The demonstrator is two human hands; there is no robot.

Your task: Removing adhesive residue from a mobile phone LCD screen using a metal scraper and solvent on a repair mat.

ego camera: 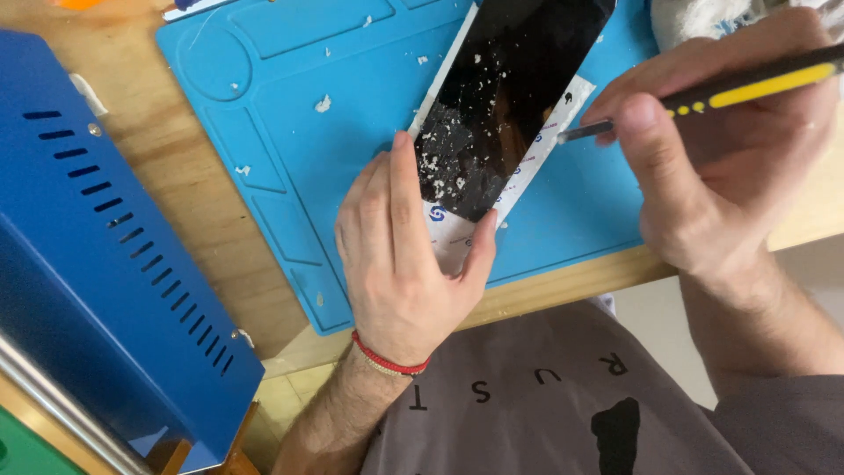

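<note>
A black glass phone screen panel (510, 79) lies tilted on a blue work mat (290, 105), resting on a white printed backing sheet (448, 230). White flakes of residue are scattered over the panel's near half. My left hand (400, 255) pins the panel's near end, index finger along its left edge and thumb at its right corner. My right hand (712, 149) grips a black and yellow scraper tool (747, 86) like a pen. Its metal tip touches the panel's right edge.
A blue metal box with vent slots (97, 255) stands at the left on the wooden table (185, 185). White crumbs dot the mat. A white cloth (703, 16) lies at the top right. The table's near edge runs just below my hands.
</note>
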